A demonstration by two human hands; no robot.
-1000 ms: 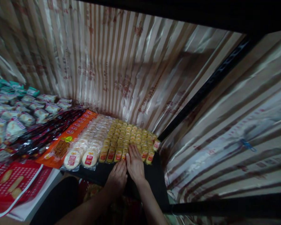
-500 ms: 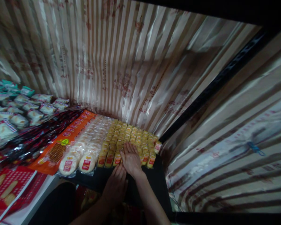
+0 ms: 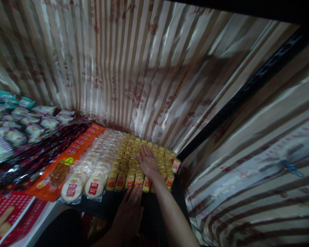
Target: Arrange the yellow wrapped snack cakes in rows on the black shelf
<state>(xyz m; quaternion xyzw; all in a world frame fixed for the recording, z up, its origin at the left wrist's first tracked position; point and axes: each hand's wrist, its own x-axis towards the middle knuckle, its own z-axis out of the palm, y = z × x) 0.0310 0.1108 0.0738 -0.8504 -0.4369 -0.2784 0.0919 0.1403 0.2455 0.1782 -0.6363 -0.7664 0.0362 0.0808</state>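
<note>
Rows of small yellow snack packs (image 3: 126,157) with red labels stand close together on a dark shelf (image 3: 167,209). My right hand (image 3: 148,162) lies flat on top of the packs, fingers stretched out towards the wall. Lower down, my left hand (image 3: 130,207) has its fingers straight against the front of the nearest row, at the shelf's front edge. Neither hand holds anything. The packs beneath my right palm are hidden.
Left of the packs lie clear-wrapped round rice crackers (image 3: 94,187), an orange snack bag (image 3: 58,171), dark shiny packets (image 3: 38,151) and white packets (image 3: 15,135). A striped sheet (image 3: 105,68) covers the wall; a black post (image 3: 237,99) slants at the right.
My right hand has slid forward over the packs, away from me. My left hand has moved slightly towards me in the picture, and the view has shifted a little.
</note>
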